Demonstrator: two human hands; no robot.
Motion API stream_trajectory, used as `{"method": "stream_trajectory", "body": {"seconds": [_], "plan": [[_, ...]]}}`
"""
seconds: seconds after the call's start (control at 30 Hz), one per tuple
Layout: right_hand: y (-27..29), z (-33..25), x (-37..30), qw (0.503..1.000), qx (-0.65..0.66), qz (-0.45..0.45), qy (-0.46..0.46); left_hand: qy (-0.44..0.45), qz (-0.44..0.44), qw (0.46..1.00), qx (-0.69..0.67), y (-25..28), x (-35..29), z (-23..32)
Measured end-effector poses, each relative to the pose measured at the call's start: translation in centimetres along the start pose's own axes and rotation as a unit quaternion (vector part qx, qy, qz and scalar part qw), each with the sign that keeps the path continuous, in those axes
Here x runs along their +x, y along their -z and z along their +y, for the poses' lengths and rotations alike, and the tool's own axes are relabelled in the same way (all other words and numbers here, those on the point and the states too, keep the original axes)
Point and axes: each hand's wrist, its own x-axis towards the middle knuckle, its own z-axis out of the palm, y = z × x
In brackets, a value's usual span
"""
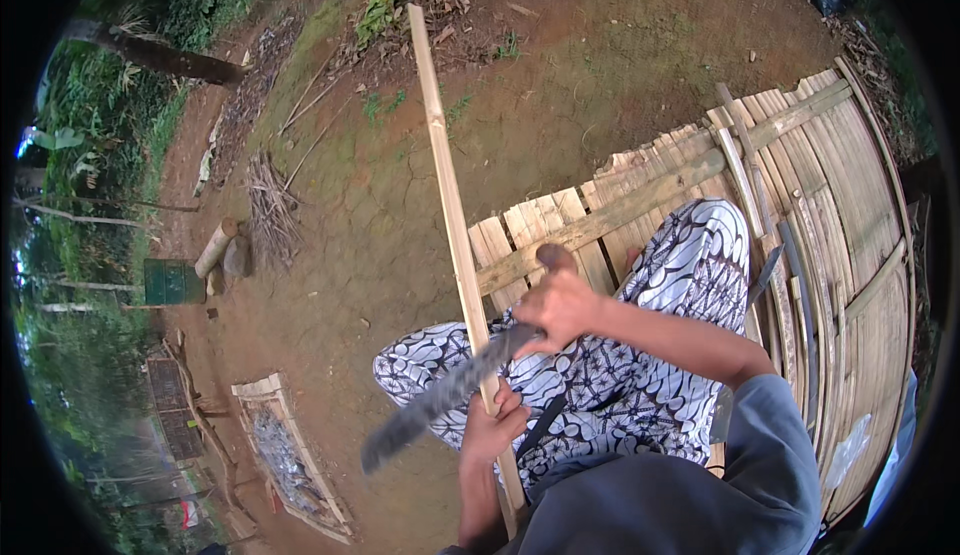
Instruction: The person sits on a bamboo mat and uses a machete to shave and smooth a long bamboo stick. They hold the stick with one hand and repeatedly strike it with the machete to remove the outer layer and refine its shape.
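Note:
My right hand (556, 307) is wrapped round the dark handle of a machete (440, 400). Its broad blade slants down to the left, smeared by motion, and crosses over a long pale bamboo strip (450, 190). Just below the blade, my left hand (494, 423) grips that strip. One end of the strip reaches far out over the ground, and the other runs back beside my body. Whether the blade touches the strip, I cannot tell. My crossed legs, in patterned trousers (640, 355), lie beneath both hands.
I sit on a split-bamboo platform (860, 205), with loose bamboo strips (800, 325) lying to my right. On the bare ground to the left are a bundle of sticks (272, 205), a green container (174, 282), a short log (216, 245) and a framed tray (330, 521).

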Motion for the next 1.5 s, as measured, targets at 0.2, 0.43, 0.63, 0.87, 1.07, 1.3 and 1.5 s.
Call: {"method": "stream_trajectory", "body": {"seconds": [0.2, 0.43, 0.63, 0.87, 1.07, 1.3, 1.5], "plan": [[1.6, 3.4, 1.2, 0.961, -0.036, -0.031, -0.274, -0.016, -0.028, 0.999, 0.025, 0.3, -1.6, -0.1], [0.1, -0.6, -0.1, 1.000, -0.005, -0.002, -0.028, -0.026, -0.020, 0.999, 0.021, 0.5, -0.8, 0.4], [1.4, 3.7, 1.9, 0.927, 0.030, 0.021, -0.374, -0.035, -0.005, 0.998, 0.053, 1.6, -2.3, 0.1], [-0.3, -0.8, -0.1, 0.998, 0.043, 0.038, -0.020, -0.042, 0.015, 0.997, 0.055, 0.8, -0.7, 0.6], [1.7, 2.8, 1.5, 0.962, 0.008, -0.019, -0.272, -0.051, 0.016, 0.990, 0.128, 2.4, -2.2, -0.9], [0.9, 0.6, 0.0, 0.983, -0.001, -0.080, -0.163, -0.052, 0.014, 0.993, 0.106, 3.0, -1.0, -0.8], [0.4, -1.3, -0.1, 0.995, 0.044, -0.078, -0.053, -0.141, 0.072, 0.930, 0.333, 3.8, -0.4, -2.0]]}}
